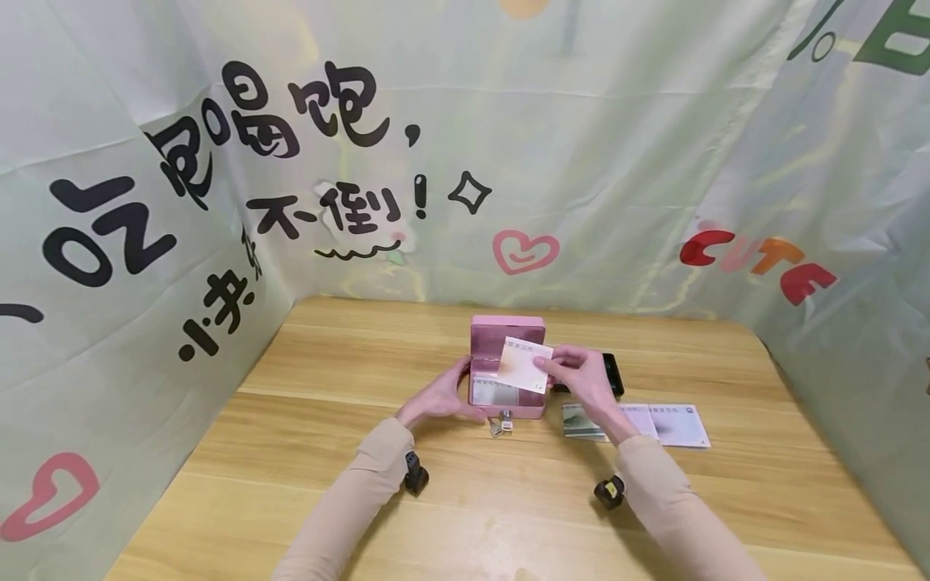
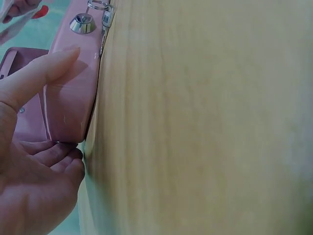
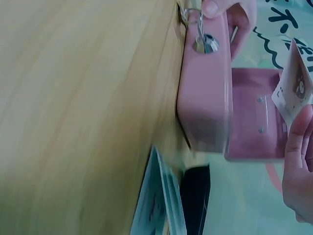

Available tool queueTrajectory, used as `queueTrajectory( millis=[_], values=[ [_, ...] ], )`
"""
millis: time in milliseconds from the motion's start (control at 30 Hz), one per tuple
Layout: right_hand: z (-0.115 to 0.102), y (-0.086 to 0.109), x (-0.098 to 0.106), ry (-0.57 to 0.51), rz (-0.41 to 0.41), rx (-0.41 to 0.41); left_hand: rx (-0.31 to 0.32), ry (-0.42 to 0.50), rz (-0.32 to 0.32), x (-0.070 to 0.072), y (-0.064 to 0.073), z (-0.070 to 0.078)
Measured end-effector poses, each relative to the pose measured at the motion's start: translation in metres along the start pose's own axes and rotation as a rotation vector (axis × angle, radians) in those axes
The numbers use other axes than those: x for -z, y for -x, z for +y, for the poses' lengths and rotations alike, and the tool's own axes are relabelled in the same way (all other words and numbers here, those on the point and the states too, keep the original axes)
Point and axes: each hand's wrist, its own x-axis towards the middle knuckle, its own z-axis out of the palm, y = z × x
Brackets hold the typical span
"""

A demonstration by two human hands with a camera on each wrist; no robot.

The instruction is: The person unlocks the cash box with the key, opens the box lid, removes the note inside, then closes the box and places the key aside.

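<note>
- Pale, creased cloth (image 1: pixel 617 177) walls in the left, far and right sides; from the middle of the table, black lettering (image 1: pixel 274 202) sits at 10 to 11 o'clock, a pink heart (image 1: pixel 525 260) at 12, the word CUTE (image 1: pixel 781 257) at 2.
- The light wooden table (image 1: pixel 240 484) has grain running left to right and a soft shine near 6 o'clock.
- The left hand (image 1: pixel 441 395) grips the left end of the pink box (image 1: pixel 534 412), thumb on its front face.
- That box stands near the table's far edge, long axis from 9 to 3, lock (image 2: pixel 82 23) facing 6, lid (image 1: pixel 508 321) raised at 12. Keys (image 2: pixel 105 19) hang at the lock; paper lies inside.
- Above the box's right half, the paper slip (image 1: pixel 521 365) is held up before the lid, its printed top edge sloping from 9:30 towards 3:30, its longer visible side likewise.
- The right hand (image 1: pixel 581 378) pinches the slip's right edge.
- Just beyond that hand, at 2, lies a black object (image 1: pixel 613 373).
- Overlapping notes (image 1: pixel 679 425) lie at 4 from the box, their row running 9 to 3.
</note>
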Motion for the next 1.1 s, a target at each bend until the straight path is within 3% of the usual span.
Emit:
queueTrajectory(
  millis=[233,567,867,1100],
  values=[
    [0.001,0.006,0.026,-0.043,-0.017,0.015,0.009,-0.037,0.016,-0.002,0.0,0.0],
    [0.009,0.009,0.079,0.046,-0.063,0.069,0.013,-0.044,0.025,-0.001,0.0,0.0],
    [0.021,0.009,0.122,0.008,-0.1,0.118,0.015,-0.039,0.031,-0.001,0.0,-0.002],
    [0.028,0.012,0.149,0.05,-0.082,0.113,0.007,-0.04,0.03,-0.001,-0.001,-0.003]
  ],
)
